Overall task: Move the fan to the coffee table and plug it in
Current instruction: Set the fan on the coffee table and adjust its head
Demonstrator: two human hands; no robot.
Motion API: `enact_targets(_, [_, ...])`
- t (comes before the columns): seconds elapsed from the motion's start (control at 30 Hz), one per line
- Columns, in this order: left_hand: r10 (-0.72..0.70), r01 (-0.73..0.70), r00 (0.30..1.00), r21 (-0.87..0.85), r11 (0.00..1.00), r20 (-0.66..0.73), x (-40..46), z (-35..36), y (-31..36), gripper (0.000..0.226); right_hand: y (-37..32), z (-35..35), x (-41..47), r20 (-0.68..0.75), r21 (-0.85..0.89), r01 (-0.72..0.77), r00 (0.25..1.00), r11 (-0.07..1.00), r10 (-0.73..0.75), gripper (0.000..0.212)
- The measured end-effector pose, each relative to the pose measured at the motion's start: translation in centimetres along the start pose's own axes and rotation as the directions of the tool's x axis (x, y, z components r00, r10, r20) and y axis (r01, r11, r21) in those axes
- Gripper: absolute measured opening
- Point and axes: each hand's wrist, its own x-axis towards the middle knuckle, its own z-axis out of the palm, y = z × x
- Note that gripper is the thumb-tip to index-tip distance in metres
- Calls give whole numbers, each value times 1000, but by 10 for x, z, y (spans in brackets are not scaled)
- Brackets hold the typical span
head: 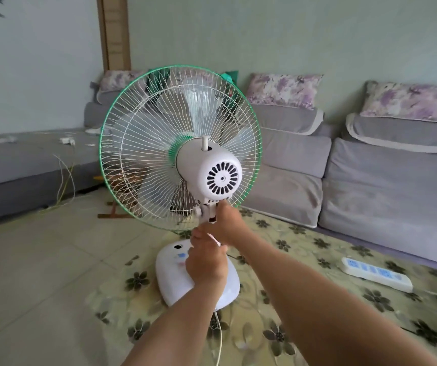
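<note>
A white table fan [204, 167] with a green-rimmed wire cage faces away from me, its rounded base [175, 283] over the patterned floor mat. My right hand [224, 225] grips the neck just under the motor housing. Lower on the same stem, my left hand [205, 262] is closed around it above the base. The fan's white cord [218, 331] trails down toward me. A white power strip [377, 273] lies on the mat to the right. No coffee table is visible.
A grey corner sofa [370, 180] with floral cushions wraps the back and left. Thin cables [65, 180] hang off the sofa's left section to the tiled floor. A small wooden rocking piece [113, 207] stands behind the fan.
</note>
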Motion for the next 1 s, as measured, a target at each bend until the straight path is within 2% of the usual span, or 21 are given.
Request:
enact_targets(0.13, [10, -10, 1000, -7, 1000, 0, 2, 1, 0, 80, -3, -1, -1, -6, -15, -3, 1000, 1000, 3, 44])
enact_targets(0.43, [130, -122, 990, -119, 985, 58, -5, 0, 19, 59, 11, -22, -15, -154, -21, -85, 985, 996, 81, 35])
enact_targets(0.73, [317, -276, 940, -267, 924, 125, -13, 14, 93, 71, 54, -90, -26, -356, -81, -217, 918, 973, 175, 49])
enact_targets(1.0, [434, -363, 882, -322, 875, 185, -26, 46, 125, 73, 100, -106, -38, -405, -87, -307, 880, 948, 248, 57])
